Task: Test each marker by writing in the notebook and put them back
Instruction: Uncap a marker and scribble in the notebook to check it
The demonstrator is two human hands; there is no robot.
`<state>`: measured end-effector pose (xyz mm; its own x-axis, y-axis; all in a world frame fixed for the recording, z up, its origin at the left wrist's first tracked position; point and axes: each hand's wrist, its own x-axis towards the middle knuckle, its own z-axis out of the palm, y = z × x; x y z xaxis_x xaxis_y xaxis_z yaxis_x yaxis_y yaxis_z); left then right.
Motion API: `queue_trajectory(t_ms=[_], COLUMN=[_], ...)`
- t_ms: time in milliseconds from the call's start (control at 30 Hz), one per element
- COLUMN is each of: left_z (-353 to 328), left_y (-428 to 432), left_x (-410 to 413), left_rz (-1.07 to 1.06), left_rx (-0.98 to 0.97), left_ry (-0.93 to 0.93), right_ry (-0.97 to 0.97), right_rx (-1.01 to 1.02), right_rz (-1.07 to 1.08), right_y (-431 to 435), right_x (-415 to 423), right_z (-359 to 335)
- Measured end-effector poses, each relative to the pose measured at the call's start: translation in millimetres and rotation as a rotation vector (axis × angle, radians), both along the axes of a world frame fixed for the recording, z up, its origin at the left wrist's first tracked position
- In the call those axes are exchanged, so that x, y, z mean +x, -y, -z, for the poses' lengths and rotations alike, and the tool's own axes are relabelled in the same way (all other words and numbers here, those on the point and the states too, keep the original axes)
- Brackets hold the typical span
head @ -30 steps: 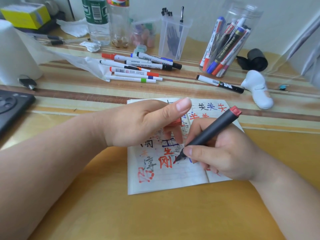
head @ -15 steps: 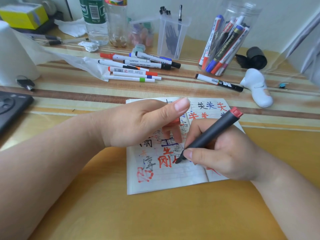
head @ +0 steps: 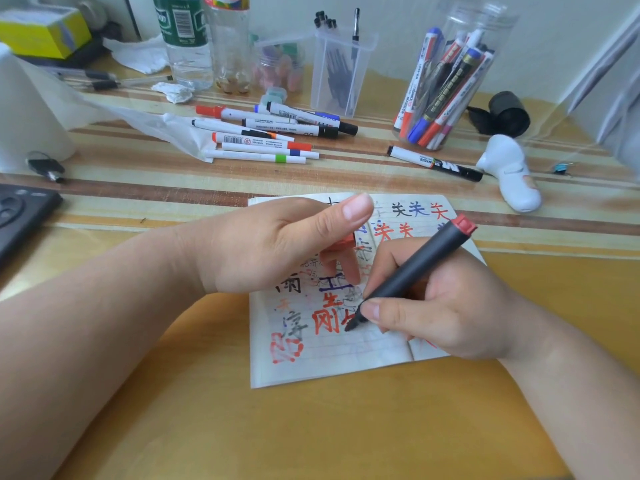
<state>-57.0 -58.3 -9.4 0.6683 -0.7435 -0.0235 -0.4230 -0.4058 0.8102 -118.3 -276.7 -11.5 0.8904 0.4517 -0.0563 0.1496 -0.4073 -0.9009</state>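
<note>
Writing hand: our right hand [head: 446, 306] is closed round the dark marker [head: 415, 268], and we see its thumb and fingers [head: 381, 311] gripping the barrel low down, close to the nib.
Marker: it is tilted, with the red end up and beyond the knuckles. The nib sits just past the thumb tip and meets the page beside a red character.
Notebook [head: 311, 362]: it lies open on the tabletop [head: 311, 427] beneath both hands. Its pages carry red, blue and black characters that run under and around the fingers.
Left hand [head: 270, 247]: we hold it over the upper left page with the thumb out straight and the other fingers curled.
Red cap [head: 344, 243]: it is pinched among those curled fingers, and most of it is hidden by them.
Loose markers [head: 263, 133]: a heap lies flat on the tabletop beyond the left fingers, well apart from them.
Jar [head: 450, 88]: it is clear, with markers standing inside, and sits beyond the right fingers, well apart.
Single marker [head: 433, 163]: it is black and white and lies flat between the jar and the notebook.
</note>
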Motion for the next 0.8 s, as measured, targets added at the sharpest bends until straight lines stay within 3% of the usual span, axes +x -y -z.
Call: queue_trajectory(t_ms=[100, 267, 800], left_z=[-0.6, -1.9, 1.6], left_y=[0.0, 0.4, 0.4], left_x=[-1.7, -1.8, 1.8], left_rz=[-0.017, 0.000, 0.031], left_rx=[0.009, -0.001, -0.009], left_ry=[0.002, -0.008, -0.033], right_ry=[0.035, -0.074, -0.041], right_rx=[-0.027, 0.101, -0.019], right_rz=[0.064, 0.168, 0.137], right_y=[-1.4, 3.3, 1.3], right_x=[1.8, 4.9, 6.1], right_z=[0.1, -0.9, 0.2])
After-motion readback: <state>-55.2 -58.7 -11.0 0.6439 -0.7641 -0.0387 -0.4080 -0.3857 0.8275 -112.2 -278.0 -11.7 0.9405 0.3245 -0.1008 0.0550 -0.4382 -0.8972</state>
